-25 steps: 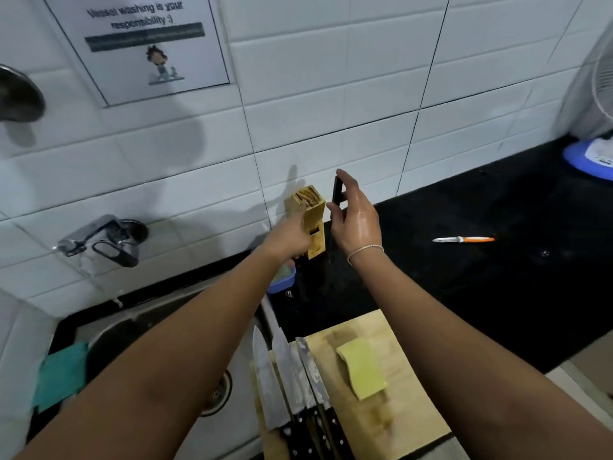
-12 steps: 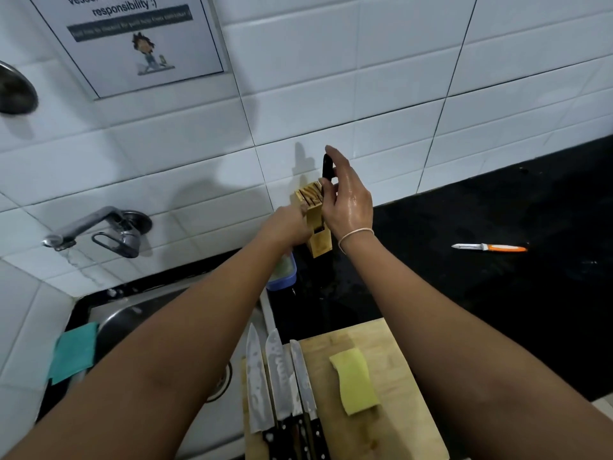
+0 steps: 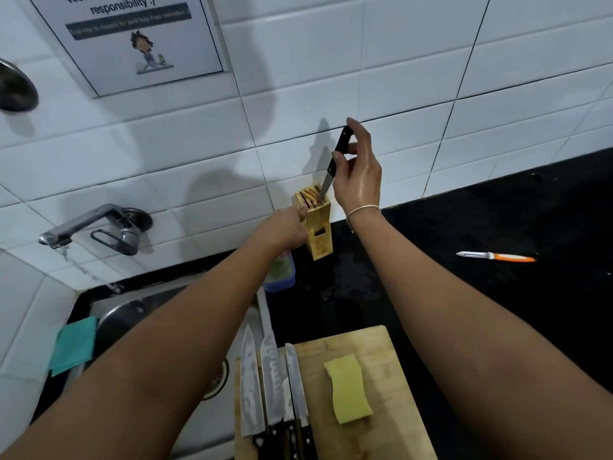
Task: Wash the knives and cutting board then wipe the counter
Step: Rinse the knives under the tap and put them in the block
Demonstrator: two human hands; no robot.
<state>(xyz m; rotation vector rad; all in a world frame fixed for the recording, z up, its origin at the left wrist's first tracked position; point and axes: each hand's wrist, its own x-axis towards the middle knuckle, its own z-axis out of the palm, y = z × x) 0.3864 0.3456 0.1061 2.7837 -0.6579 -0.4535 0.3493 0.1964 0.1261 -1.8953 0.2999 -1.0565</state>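
My left hand [image 3: 282,229] grips the knife block [image 3: 316,225]; my right hand [image 3: 360,171] pinches the knife [image 3: 335,161], blade tip in a slot, handle tilted up toward the wall.

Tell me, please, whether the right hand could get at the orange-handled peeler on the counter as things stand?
Probably not right away: the right hand is pinching a knife at the knife block. The dark counter around the peeler looks bare.
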